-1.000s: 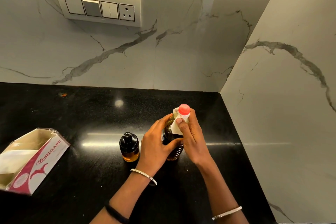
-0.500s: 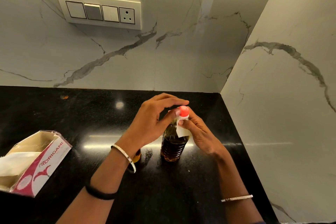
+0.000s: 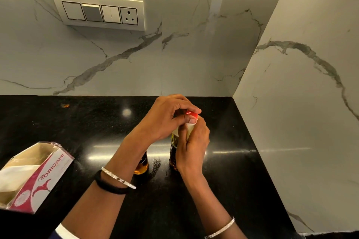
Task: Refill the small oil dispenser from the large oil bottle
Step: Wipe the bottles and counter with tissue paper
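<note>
Change: left hand (image 3: 165, 120) has left the bottle body; its grip now pinches the red cap (image 3: 192, 114). Meanwhile right hand (image 3: 194, 145) grips the large oil bottle (image 3: 173, 149), upright on worktop (image 3: 77, 122) beside small oil dispenser (image 3: 141, 165). Uncapping likely begins.

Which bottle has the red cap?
The tall bottle: the left hand pinches its red cap, the right hand grips its neck. The short bottle beside it hides its top behind the left wrist.
</note>
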